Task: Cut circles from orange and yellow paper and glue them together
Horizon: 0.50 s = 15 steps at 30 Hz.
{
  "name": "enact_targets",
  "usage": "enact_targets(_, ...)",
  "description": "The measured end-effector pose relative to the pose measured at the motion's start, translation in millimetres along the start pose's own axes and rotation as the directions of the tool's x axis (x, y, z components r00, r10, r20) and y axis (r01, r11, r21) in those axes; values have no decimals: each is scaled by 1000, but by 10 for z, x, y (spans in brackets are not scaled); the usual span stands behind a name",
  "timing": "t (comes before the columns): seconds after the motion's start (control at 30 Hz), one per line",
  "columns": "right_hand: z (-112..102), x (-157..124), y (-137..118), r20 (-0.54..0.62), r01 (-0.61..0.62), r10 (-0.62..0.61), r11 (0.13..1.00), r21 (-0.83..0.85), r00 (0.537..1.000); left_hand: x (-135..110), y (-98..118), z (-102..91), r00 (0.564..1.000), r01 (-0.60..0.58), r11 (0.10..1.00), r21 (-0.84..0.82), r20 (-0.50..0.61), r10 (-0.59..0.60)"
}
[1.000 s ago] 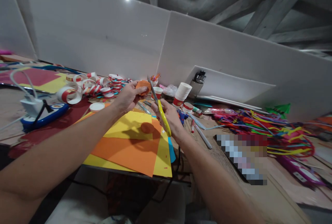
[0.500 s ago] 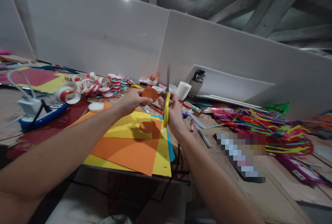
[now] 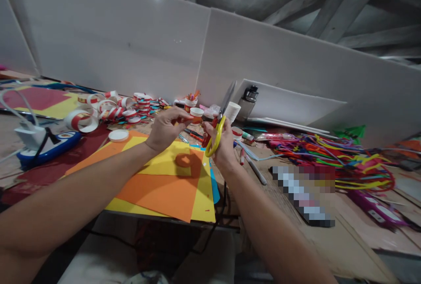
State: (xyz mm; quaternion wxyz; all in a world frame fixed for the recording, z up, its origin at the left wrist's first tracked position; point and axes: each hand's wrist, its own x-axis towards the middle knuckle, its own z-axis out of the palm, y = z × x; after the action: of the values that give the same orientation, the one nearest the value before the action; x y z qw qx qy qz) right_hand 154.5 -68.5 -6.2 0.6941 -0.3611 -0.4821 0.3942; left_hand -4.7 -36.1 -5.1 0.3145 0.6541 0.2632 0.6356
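My left hand (image 3: 167, 130) is closed in a pinch on an orange paper disc (image 3: 196, 120), now tilted nearly edge-on and partly hidden by the fingers. Beside it, my right hand (image 3: 225, 147) grips scissors (image 3: 216, 140) with yellow handles, the blades pointing up and away from the disc. Below the hands lie sheets of orange paper (image 3: 158, 194) and yellow paper (image 3: 166, 154). Another orange disc (image 3: 182, 159) rests on the yellow sheet. A white round lid (image 3: 119, 135) sits at the papers' upper left edge.
Red and white paper rings (image 3: 110, 107) are heaped at the back left. A power strip (image 3: 49, 148) stands left. Stacked white cups (image 3: 233, 110) and a dark bottle (image 3: 249, 102) are behind my right hand. Colourful pipe cleaners (image 3: 329, 156) spread rightward. White panels (image 3: 131, 34) close the back.
My left hand has turned the orange disc from face-on to nearly edge-on. The scissors have tilted to the right, and their blades have moved away from upright.
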Motion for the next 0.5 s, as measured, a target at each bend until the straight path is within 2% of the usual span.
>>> enact_targets(0.07, 33, -10, 6, 16, -53, 53, 998, 20, 998, -28, 5, -20, 992, -123, 986, 111, 12, 122)
enact_targets(0.17, 64, -37, 12, 87, -112, 111, 994, 6, 990, -46, 3, -43, 969, -233, 948, 216, 128, 209)
enact_targets(0.27, 51, -49, 5, 96, -71, 72, 997, -15, 993, -39, -3, -48, 946, -288, 927, 240, 218, 238)
enact_targets(0.33, 17, -38, -11, 84, -22, 25, 999, -38, 996, -24, -7, -44, 939, -295, 937, 190, 240, 247)
enact_targets(0.4, -24, -18, -33, 82, 12, -6, 997, -77, 997, -4, -19, -34, 958, -221, 972, 79, 207, 201)
enact_targets(0.47, -56, 1, -54, 99, 31, -19, 992, -125, 995, 21, -42, -19, 987, -40, 995, -86, 151, 53)
enact_targets(0.5, -65, 7, -62, 112, 42, -26, 989, -145, 993, 33, -55, -10, 988, 73, 982, -175, 145, -48)
